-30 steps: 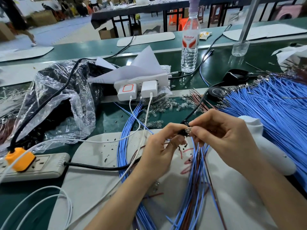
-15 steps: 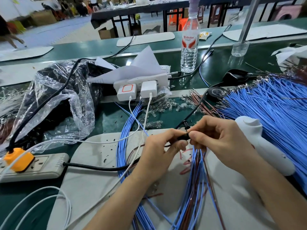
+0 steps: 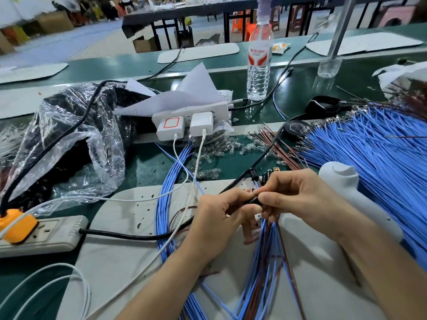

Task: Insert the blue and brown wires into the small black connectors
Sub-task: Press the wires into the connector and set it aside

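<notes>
Hands (image 3: 221,218) (image 3: 298,197) meeting, fingers (image 3: 265,199) pinching connector (image 3: 254,200)

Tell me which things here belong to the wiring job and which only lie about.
Job: small black connector, pinched by left hand and right hand; blue and brown wires hanging below; heap of blue wires.
Lying about: clear plastic water bottle; crumpled clear plastic bag; grey power strip with orange plug.

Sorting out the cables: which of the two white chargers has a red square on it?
The left charger, nearer the plastic bag; the right charger beside it is plain white.
</notes>
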Demonstrator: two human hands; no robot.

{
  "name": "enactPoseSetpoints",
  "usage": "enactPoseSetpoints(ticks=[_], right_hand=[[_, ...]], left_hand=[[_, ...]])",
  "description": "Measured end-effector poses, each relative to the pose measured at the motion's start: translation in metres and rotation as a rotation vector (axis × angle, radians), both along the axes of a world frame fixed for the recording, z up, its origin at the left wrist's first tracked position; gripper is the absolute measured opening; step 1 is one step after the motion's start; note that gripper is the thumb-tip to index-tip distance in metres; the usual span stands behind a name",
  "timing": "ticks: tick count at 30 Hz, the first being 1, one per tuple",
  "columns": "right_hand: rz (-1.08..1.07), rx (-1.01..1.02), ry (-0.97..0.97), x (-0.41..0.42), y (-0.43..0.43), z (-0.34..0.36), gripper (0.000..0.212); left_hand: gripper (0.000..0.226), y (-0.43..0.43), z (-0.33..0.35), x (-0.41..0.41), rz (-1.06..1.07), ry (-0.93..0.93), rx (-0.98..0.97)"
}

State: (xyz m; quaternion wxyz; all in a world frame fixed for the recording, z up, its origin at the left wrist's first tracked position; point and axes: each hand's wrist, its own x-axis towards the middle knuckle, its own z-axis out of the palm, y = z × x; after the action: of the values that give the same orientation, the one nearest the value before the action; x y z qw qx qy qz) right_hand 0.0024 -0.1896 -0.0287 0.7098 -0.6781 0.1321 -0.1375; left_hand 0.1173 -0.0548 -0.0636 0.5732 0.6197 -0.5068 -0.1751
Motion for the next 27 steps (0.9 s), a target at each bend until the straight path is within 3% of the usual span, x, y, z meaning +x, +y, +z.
enactPoseSetpoints(ticks=[3,7,10,15,20,27], right_hand=[[-0.025,0.132,-0.014,0.002,0.002,-0.001,0.007],[-0.049,0.524,-0.086,0.010,0.015,-0.008,0.004],[0.043,0.665,-0.048,0.010,0.017,-0.011,0.028],[0.145,0.626,0.012,0.007,0.015,-0.013,0.054],[0.179,0.520,-0.009,0.007,0.010,-0.014,0.060],[0.155,0.521,-0.115,0.015,0.016,-0.010,0.054]], left_hand=[[0.008,-0.002,0.000,-0.001,0.027,0.023,-0.025],[0.018,-0.004,0.004,0.002,0.077,-0.015,-0.102],[0.013,-0.003,0.006,0.003,0.097,-0.063,-0.120],[0.017,-0.002,0.005,0.002,0.059,-0.110,-0.120],[0.016,-0.001,0.001,0.004,0.032,-0.104,-0.114],[0.035,-0.002,0.002,0.007,0.075,-0.070,-0.159]])
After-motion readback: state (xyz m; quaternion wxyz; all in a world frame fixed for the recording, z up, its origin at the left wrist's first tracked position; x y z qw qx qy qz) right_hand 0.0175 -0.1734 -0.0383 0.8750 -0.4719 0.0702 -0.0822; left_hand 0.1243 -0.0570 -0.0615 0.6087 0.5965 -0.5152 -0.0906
